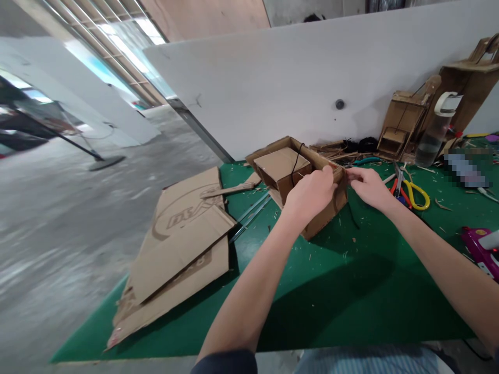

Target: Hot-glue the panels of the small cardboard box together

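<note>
An open cardboard box (324, 217) stands tilted on the green table, with a smaller cardboard box (281, 162) set inside it. A black cord (297, 162) loops over the smaller box, and a dark strand hangs from the right end. My left hand (312, 193) reaches over the near wall, its fingers closed at the inner right end of the box. Against the outside of that same end, my right hand (368, 187) holds its thumb and fingers pinched together. What lies between its fingertips is too small to make out.
Flat cardboard sheets (183, 244) lie at left, beside clear strips (249, 215). Yellow-handled scissors (417, 195) and pliers (398, 182) lie right of my hands. Farther right are a water bottle (431, 135), a phone (468, 170), a purple device (481, 249) and a cardboard model (403, 124). A white panel (253, 93) stands behind.
</note>
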Demonstrator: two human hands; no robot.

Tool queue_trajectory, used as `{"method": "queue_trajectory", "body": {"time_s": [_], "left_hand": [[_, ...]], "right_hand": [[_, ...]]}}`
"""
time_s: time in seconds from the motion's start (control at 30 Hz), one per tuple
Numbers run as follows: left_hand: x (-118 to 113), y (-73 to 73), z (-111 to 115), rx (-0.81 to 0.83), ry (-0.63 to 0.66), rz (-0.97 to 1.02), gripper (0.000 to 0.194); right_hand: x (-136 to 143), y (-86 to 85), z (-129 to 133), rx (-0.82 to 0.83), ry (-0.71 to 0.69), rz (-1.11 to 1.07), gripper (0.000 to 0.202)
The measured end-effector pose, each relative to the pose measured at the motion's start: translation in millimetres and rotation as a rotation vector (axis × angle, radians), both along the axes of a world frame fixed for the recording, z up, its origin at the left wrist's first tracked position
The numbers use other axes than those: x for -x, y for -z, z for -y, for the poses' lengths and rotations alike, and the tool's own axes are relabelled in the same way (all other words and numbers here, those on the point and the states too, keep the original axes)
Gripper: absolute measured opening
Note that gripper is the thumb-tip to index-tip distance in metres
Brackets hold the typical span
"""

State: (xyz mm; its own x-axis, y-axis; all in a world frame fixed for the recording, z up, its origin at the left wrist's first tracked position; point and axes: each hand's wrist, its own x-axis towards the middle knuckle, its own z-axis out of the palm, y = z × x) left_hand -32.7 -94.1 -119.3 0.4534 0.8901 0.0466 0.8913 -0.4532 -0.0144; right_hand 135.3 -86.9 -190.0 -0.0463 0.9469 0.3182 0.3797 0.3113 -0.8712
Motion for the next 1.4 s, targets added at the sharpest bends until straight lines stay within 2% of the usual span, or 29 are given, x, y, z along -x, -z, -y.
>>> {"method": "queue_trajectory", "body": {"time_s": [0.13,0.33,0.47,0.83,1.1,1.4], "left_hand": [[-1,0.3,0,0.003,-0.005,-0.008,0.024],[0,0.2,-1,0.007,0.007,0.003,0.024],[-2,-0.8,-1,0.017,0.004,-0.008,0.024],[-5,0.2,0,0.013,0.000,-0.013,0.024],[-5,-0.8,1,0.026,-0.008,-0.006,0.026],[-5,1.6,-1,-0.017,0.021,-0.019,0.024]], "right_hand": [[-4,6.2,-5,0.010,-0.057,-0.054,0.054],[-13,4.3,-5,0.036,-0.162,-0.033,0.063],[-15,5.8,-3,0.085,-0.154,-0.030,0.066],[-9,-3.1,4,0.033,-0.145,0.029,0.063],[-10,-3.7,4,0.072,-0.246,-0.045,0.068],[-10,-3.1,6,0.061,-0.245,-0.026,0.068]]}}
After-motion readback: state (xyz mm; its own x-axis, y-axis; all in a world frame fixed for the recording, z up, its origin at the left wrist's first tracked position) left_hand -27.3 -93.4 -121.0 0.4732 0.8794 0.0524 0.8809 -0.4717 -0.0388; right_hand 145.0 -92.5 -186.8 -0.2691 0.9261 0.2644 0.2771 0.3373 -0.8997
